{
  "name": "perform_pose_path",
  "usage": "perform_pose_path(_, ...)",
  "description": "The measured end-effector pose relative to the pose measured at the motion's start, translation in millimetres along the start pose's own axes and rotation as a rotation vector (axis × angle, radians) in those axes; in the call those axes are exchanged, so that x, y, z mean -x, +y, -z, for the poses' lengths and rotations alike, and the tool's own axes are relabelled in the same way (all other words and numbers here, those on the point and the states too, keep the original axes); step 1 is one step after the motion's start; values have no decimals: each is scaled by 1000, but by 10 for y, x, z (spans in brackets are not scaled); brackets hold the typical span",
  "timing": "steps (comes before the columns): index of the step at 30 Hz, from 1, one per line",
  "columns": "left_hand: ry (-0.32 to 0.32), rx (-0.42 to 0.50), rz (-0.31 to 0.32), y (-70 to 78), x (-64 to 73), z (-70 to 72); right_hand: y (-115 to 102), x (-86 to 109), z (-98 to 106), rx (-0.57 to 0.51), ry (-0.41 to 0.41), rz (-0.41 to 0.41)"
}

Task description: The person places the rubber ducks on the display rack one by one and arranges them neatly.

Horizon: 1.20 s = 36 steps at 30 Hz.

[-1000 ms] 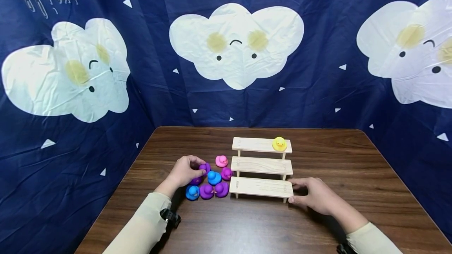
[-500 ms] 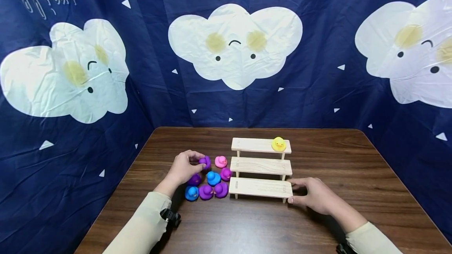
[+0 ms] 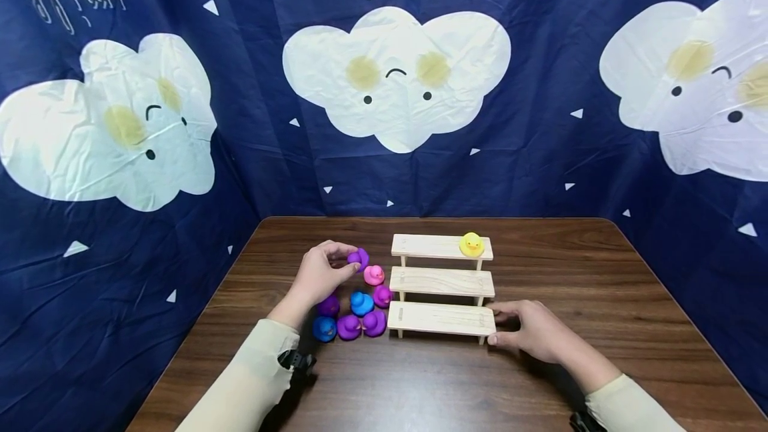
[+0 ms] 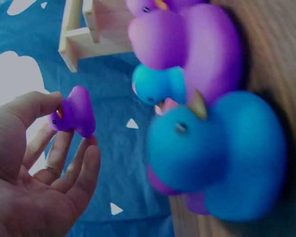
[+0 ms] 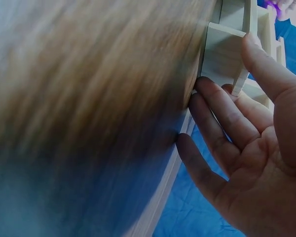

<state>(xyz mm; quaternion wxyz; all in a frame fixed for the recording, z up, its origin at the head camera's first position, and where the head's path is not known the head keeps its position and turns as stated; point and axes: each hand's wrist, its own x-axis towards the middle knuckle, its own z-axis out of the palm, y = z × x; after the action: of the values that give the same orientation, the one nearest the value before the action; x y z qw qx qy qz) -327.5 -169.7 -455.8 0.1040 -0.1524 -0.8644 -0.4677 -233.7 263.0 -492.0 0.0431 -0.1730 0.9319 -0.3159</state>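
A purple rubber duck [image 3: 360,257] is pinched between the thumb and fingers of my left hand [image 3: 319,276], behind the group of ducks and left of the wooden three-step stand [image 3: 441,319]. The left wrist view has the same duck clear of the tabletop, tipped sideways in that view. At the stand's right end, my right hand [image 3: 535,332] holds the lowest step, thumb at its front corner and fingers behind. In the right wrist view the thumb touches the step's edge and the fingers reach around its end leg [image 5: 224,54]. A yellow duck [image 3: 471,245] sits on the top step, toward its right.
Left of the stand, a pink duck [image 3: 374,275], blue ducks [image 3: 361,303] and several purple ducks [image 3: 349,327] stand close together on the brown wooden table [image 3: 444,385]. A dark blue cloth [image 3: 396,185] with clouds hangs behind the table and along its sides.
My left hand has lifted the purple duck out of the group and carried it away from me and to the right, near the pink duck. The right hand stays at the stand.
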Motion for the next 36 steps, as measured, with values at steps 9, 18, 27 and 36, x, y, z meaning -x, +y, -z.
perform_pose_path(9, 43, 11, -43, 270, -131, -121, 4, 13, -3, 5, 5, 4)
perform_pose_path(18, 40, 7, -78, 436, -245, -243, -11, 17, -2, -8, 0, 30)
perform_pose_path(27, 28, 31, -103, 589, -342, -395, -6, 24, -1, -1, 4, 39)
perform_pose_path(36, 12, 69, -105, 685, -424, -575, 1, 19, 0, 5, 10, 48)
